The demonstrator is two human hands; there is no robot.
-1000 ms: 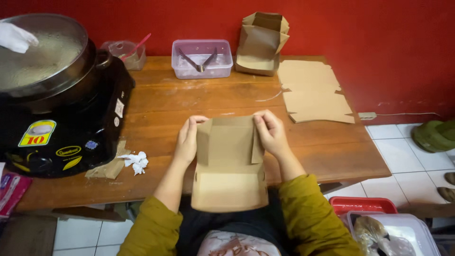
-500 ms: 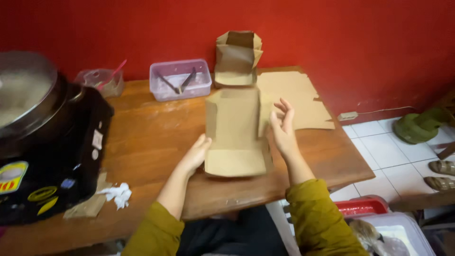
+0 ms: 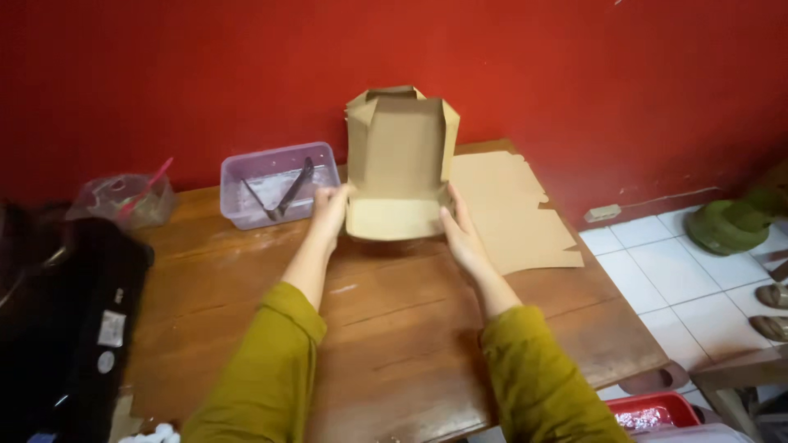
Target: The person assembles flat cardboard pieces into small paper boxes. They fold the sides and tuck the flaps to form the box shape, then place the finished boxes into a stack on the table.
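Note:
A folded brown cardboard box (image 3: 398,172) stands on the far side of the wooden table (image 3: 394,344), its lid up against the red wall. My left hand (image 3: 330,207) grips its left side and my right hand (image 3: 460,230) holds its right side. Another folded box edge peeks out behind its lid. A stack of flat brown cardboard blanks (image 3: 513,215) lies just right of the box. Both my sleeves are mustard yellow.
A clear plastic tub (image 3: 277,193) with metal tongs sits left of the box. A clear bag with a pink straw (image 3: 131,197) lies further left. A black appliance (image 3: 61,320) fills the left edge. Shoes and a red tray are on the tiled floor at right.
Both hands carried the box from the table's near edge to the far side by the wall, and its lid now stands upright. The view swung right.

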